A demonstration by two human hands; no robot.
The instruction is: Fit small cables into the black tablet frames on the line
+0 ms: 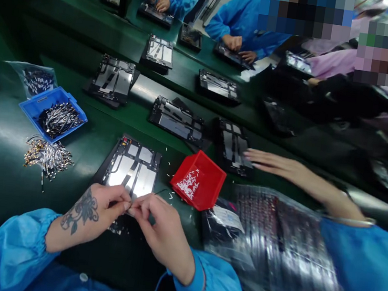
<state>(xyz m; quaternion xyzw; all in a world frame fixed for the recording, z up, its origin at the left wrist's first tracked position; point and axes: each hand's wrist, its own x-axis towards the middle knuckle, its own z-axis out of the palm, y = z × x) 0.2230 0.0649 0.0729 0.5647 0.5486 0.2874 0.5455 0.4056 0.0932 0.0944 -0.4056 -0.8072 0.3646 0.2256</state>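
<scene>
My left hand (101, 209), with a dark tattoo near its wrist, and my right hand (163, 225) meet fingertip to fingertip. Both are closed in a pinch over the lower part of an opened flat electronic device (122, 166) with silver panels. A thin dark cable (163, 191) sticks out behind my right fingers. What lies between the left fingertips is too small to make out. Right of the device stands a red bin (212, 186) holding small white pieces (188, 183), several more of which are scattered beside it.
At left are a blue bin (29, 105) of short cables, a loose cable pile (48, 157) and a plastic bag (37, 80). Similar devices (113, 78) line the green bench. A co-worker's arm (294, 174) reaches in from the right above plastic-wrapped parts (284, 245). Other people work opposite.
</scene>
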